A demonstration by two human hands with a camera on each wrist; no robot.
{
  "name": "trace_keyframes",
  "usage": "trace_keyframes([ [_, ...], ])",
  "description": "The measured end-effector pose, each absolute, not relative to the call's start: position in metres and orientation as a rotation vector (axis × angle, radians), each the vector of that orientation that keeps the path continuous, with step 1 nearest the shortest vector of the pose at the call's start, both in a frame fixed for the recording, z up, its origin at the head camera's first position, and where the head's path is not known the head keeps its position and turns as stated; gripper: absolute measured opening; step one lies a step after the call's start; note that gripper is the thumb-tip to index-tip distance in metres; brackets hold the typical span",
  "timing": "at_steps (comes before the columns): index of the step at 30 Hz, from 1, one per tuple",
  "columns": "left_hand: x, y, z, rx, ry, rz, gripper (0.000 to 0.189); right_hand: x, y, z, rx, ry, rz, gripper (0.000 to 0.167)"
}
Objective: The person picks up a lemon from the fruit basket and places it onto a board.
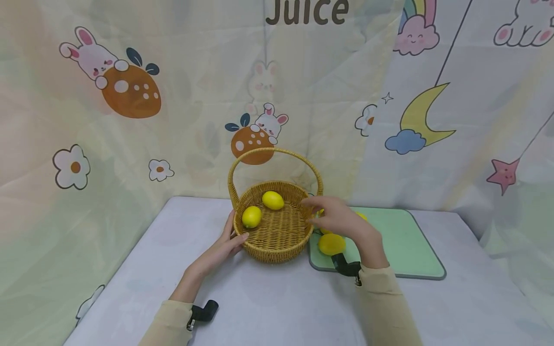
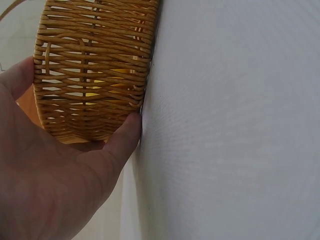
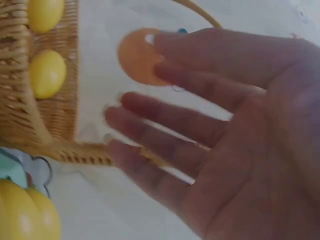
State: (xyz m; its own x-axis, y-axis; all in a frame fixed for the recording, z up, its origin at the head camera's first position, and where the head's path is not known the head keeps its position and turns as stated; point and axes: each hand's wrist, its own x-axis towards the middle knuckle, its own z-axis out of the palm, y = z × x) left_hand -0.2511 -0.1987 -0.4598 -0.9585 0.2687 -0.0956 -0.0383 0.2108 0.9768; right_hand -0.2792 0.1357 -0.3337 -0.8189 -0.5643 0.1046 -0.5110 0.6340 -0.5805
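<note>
A round wicker basket (image 1: 270, 255) with a tall arched handle stands on the table. Two yellow lemons lie inside: one lemon (image 1: 252, 217) at the left, another lemon (image 1: 273, 200) toward the back. My left hand (image 1: 222, 247) holds the basket's left side; in the left wrist view one digit is at the rim side and a fingertip (image 2: 131, 125) is low by the tabletop. Over the basket's right rim hovers my right hand (image 1: 339, 218), its fingers spread and nothing in its palm in the right wrist view. It partly hides several lemons beside the basket.
A green cutting board (image 1: 398, 240) with a grey edge lies right of the basket, with a lemon (image 1: 332, 244) and other yellow fruit on its left part. Behind the white table (image 1: 268, 307) hangs a printed cloth (image 1: 195, 120).
</note>
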Motion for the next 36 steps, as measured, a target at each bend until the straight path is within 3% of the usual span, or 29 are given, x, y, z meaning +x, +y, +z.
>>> trace_keyframes([
  [14, -0.249, -0.197, -0.455, 0.193, 2.248, 1.822, 0.084, -0.292, 0.075, -0.359, -0.877, 2.829, -0.94, 0.045],
  [26, -0.247, -0.197, -0.455, 0.225, 2.265, 1.816, 0.085, -0.31, 0.025, -0.387, -0.926, 2.651, -1.103, 0.061],
  [36, -0.247, -0.197, -0.456, 0.232, 2.274, 1.808, 0.086, -0.319, 0.0, -0.402, -0.865, 2.591, -1.115, 0.063],
])
